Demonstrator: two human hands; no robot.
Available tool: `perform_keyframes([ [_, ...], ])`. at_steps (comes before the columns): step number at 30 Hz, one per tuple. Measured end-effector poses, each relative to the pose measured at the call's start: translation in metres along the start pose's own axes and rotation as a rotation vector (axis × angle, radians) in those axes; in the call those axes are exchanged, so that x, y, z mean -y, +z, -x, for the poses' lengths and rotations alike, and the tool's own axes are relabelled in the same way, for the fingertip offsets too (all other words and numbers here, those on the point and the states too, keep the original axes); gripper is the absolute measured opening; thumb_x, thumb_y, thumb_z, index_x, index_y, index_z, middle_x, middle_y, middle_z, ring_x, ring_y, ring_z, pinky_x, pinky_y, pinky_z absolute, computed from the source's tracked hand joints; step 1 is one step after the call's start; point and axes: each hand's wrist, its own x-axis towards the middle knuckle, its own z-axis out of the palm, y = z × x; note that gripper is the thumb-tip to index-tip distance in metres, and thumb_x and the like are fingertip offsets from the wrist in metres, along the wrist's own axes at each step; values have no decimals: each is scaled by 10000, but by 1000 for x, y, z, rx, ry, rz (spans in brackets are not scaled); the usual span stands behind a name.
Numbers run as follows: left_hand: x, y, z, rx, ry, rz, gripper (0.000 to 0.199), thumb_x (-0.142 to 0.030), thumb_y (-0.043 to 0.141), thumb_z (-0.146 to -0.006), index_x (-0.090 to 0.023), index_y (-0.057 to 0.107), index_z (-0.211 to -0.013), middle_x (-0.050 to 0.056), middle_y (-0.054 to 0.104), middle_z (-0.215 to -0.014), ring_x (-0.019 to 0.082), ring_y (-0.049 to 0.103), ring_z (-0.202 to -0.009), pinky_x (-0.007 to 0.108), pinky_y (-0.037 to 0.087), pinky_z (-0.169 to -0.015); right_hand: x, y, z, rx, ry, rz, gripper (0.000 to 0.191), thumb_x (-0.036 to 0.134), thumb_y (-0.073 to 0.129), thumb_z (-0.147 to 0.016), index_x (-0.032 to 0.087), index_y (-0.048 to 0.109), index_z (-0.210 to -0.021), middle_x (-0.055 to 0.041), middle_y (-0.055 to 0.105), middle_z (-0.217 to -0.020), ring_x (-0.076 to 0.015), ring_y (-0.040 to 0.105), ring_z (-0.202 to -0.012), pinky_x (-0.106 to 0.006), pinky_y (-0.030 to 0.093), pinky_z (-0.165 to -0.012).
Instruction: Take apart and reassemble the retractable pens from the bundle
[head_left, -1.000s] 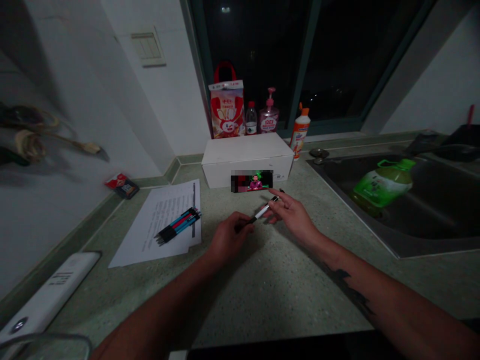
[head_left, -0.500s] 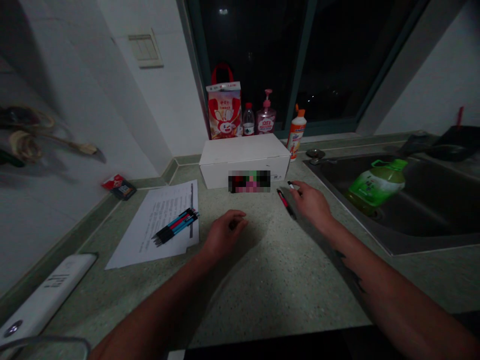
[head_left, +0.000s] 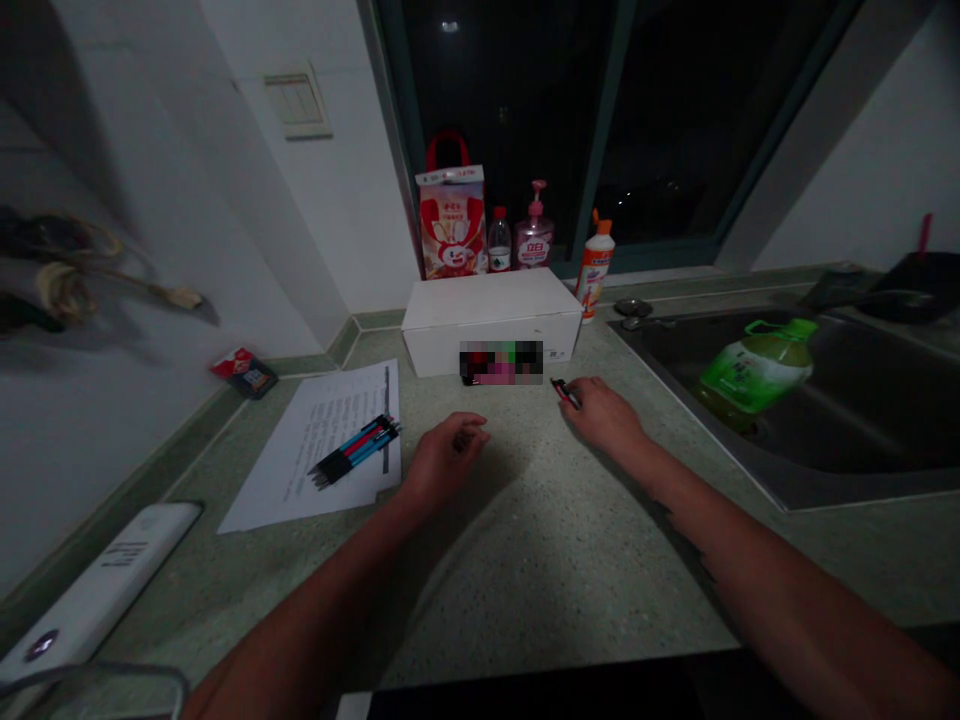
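Bringing the pen down from between both hands, the right hand [head_left: 604, 415] now lies curled on the speckled green worktop [head_left: 525, 580], fingertips at the red-and-black pen [head_left: 562, 392] by the white box [head_left: 491, 325]; whether it grips, I cannot tell. The left hand [head_left: 448, 460] rests half-curled, seemingly empty.

**Your right hand [head_left: 604, 415] on a red-and-black pen [head_left: 562, 392]**

The pen sits just right of the near face of a white cardboard box [head_left: 491, 320]. Your left hand [head_left: 446, 460] curls loosely over the speckled green countertop [head_left: 540, 570], just right of a printed sheet [head_left: 315, 450] holding a bundle of blue-and-black pens [head_left: 354, 452]. Beyond the box stand a red-handled bag [head_left: 451, 222] and a pink pump bottle [head_left: 534, 235]. On your right, a green plastic bottle [head_left: 754, 375] lies in the steel sink [head_left: 862, 487].
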Motion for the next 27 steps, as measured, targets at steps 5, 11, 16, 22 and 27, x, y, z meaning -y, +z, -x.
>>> perform_keyframes([
  [5, -3, -13, -7, -61, -37, -161, 219, -275, 628, -924, -204, 684, -1124, 37, 763, -912, 187, 704, -816, 297, 532, -760, -3, 2, 2, 17, -6, 14, 337, 306, 537, -1013, 134, 668, -1271, -166, 677, -1215, -310, 696, -1035, -372, 506, -826],
  [11, -6, -59, -17, -91, -214, -757, 207, -292, 588, -947, -186, 712, -1075, 116, 757, -1068, 303, 697, -1052, 388, 525, -890, -6, 0, 4, 40, 10, 34, 334, 322, 539, -1001, 155, 680, -1254, -173, 688, -1216, -323, 697, -1046, -376, 507, -790],
  [16, 5, -87, -16, -9, -344, -1068, 239, -297, 586, -919, -152, 740, -1028, 208, 723, -1136, 378, 682, -1085, 435, 540, -844, -8, 0, 5, 36, 4, 30, 329, 328, 538, -1000, 149, 683, -1235, -179, 695, -1207, -329, 704, -1027, -380, 508, -777],
  [22, 18, -90, -16, 56, -389, -1158, 254, -272, 540, -930, -152, 753, -1002, 207, 743, -1080, 352, 704, -1027, 400, 548, -801, -9, 0, 5, 35, -8, 37, 343, 336, 533, -998, 149, 679, -1247, -184, 696, -1207, -342, 703, -1032, -392, 516, -778],
  [27, 23, -90, -19, 122, -407, -1185, 302, -205, 458, -954, -143, 749, -1008, 219, 746, -1073, 358, 714, -1030, 399, 542, -784, -6, -6, 7, 59, 24, 41, 356, 349, 550, -998, 155, 679, -1267, -186, 696, -1204, -355, 701, -1049, -401, 520, -791],
])
